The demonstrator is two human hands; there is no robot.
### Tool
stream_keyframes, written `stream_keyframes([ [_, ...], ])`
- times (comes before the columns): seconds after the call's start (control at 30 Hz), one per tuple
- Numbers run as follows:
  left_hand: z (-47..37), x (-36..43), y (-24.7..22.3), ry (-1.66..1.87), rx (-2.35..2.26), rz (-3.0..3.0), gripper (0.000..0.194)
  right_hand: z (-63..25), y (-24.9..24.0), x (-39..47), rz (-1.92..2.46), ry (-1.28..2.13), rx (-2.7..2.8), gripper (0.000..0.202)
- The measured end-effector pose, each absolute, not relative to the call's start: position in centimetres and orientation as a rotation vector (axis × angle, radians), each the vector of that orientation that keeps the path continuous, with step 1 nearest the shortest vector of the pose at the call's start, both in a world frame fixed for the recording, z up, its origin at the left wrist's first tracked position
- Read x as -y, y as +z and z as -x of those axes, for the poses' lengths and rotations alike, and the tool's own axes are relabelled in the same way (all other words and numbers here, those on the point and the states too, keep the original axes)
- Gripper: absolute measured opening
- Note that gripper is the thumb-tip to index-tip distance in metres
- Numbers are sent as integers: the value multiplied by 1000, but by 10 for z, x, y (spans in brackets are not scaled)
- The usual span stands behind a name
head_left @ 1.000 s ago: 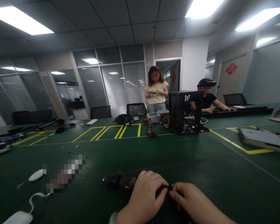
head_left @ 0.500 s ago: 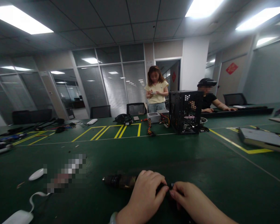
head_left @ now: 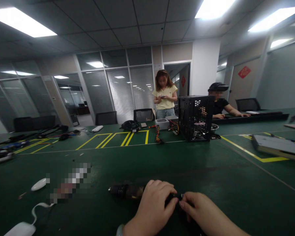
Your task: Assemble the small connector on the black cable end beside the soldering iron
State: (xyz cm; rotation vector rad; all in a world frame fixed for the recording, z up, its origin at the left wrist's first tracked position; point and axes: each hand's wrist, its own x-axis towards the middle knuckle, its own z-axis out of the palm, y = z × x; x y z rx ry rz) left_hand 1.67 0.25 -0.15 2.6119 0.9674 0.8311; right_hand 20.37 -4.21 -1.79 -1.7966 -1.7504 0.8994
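Drill (head_left: 134, 191) lies on the green table (head_left: 95, 216), glass partitions (head_left: 120, 93) beyond; left hand (head_left: 153, 205) and right hand (head_left: 201, 206), barely moved since earlier, pinch a dark piece (head_left: 177, 196).

Seen from the wearer's own viewpoint, two bare human arms enter at the bottom edge of the frame, right of centre. The left grip (head_left: 156, 203), an ungloved hand with rounded knuckles, sits lower centre; the right grip (head_left: 196, 203), also an ungloved hand, lies just to its right. Around the left wrist (head_left: 131, 227), at the very bottom of the frame, is a pale grey-green bangle (head_left: 120, 230). It shows as a smooth, curved band with a soft sheen, its lower part cut off by the frame edge. The right forearm (head_left: 220, 217), smooth and tapering toward the wrist, is bare down to the bottom edge. Fingernails are too small and dim to describe.
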Motion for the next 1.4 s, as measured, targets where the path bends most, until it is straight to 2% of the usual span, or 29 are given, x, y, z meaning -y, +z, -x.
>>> stream_keyframes([
  [0.97, -18, -1, 0, 810, -995, -2589, 4, -205, -15, 44, 1777, 905, 1759, 25],
  [1.2, -18, -2, 0, 789, -968, -2605, 11, -208, -19, 44, 1764, 918, 1761, 26],
  [1.4, -19, -3, -3, 768, -1009, -2605, 8, -209, -21, 43, 1748, 934, 1760, 27],
])
